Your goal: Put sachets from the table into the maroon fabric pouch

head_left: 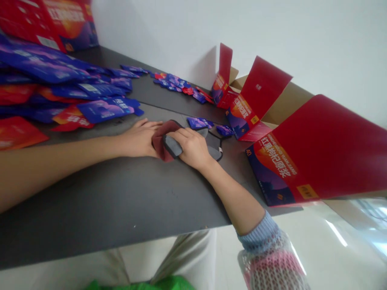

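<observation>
My left hand point(137, 139) lies flat on the dark grey table point(121, 201), fingers stretched out against a maroon and grey cloth item point(165, 143). My right hand point(190, 147) is curled over the same item, thumb and fingers gripping its grey edge. Part of the grey piece point(215, 152) sticks out past the right hand. A small blue sachet point(197, 122) lies just beyond the hands, and another blue sachet point(225, 130) lies to its right.
Several blue and red pouches point(75, 92) are heaped at the left. A row of small sachets point(178, 84) runs along the white wall. An open red carton point(290, 149) with raised flaps stands at the right.
</observation>
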A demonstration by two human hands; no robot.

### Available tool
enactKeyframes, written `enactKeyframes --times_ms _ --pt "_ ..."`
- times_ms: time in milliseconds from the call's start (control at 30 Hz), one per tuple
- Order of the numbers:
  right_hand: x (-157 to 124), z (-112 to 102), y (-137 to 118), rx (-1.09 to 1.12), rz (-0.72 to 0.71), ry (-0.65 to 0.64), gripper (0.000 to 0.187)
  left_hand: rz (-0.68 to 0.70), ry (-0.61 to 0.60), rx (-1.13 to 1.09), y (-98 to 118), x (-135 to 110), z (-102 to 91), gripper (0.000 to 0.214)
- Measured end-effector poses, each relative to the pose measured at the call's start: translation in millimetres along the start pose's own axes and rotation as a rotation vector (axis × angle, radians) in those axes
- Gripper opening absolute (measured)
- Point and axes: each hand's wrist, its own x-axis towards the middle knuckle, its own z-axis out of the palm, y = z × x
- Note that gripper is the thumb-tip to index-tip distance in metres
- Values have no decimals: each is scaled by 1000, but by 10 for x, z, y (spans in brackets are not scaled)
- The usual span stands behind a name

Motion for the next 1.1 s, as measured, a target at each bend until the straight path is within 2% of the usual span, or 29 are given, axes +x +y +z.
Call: enactKeyframes --times_ms 133,300,500,667,933,1100 --pt "-16 -19 -63 71 -55 -21 40 2 -9 -10 -3 -3 -19 72" --pt "-11 -15 75 50 54 -6 41 -63 -66 -27 1 13 -64 93" --pt "-3 19 229 5 207 4 42 -20 -61 9 -26 10 -49 92" --pt "-6 37 272 2 251 3 43 -37 -67 21 -43 26 -33 97" --pt "-16 -27 170 40 266 -30 44 -24 -49 47 -60 17 -27 97" --pt "-11 -40 62 73 238 -26 43 3 -34 37 -25 -1 -53 87"
